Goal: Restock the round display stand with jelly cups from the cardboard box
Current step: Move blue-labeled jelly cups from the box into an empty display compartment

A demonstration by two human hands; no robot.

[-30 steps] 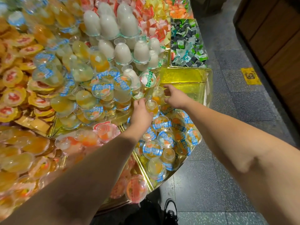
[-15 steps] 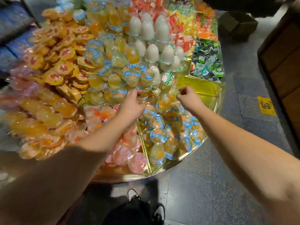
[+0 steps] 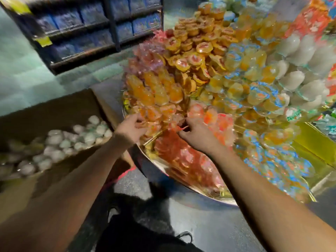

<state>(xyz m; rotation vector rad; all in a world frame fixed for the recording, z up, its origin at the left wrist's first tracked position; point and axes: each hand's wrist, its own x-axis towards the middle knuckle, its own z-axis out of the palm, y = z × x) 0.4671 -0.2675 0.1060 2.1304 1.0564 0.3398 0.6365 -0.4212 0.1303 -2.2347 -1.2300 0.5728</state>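
Observation:
The frame is smeared by motion. The round display stand [image 3: 200, 195] fills the right half, piled with orange, red, blue-lidded and white jelly cups [image 3: 234, 91]. My left hand [image 3: 131, 129] hovers at the stand's left edge by the orange cups, fingers loosely curled, with no cup visible inside them. My right hand [image 3: 195, 132] is beside it over the red cups [image 3: 181, 157], also loosely curled and seemingly empty. The open cardboard box [image 3: 54, 113] stands at the left, holding several white jelly cups [image 3: 54, 148].
A dark shelf unit [image 3: 94, 31] with blue packs stands at the back left across a greenish floor. My black shoes [image 3: 116, 215] show on the dark floor below. A yellow empty compartment [image 3: 312, 142] lies at the stand's right.
My view has swung left, bringing the cardboard box into sight. Both hands have left the blue-lidded cups and now sit over the red and orange cups near the stand's left edge.

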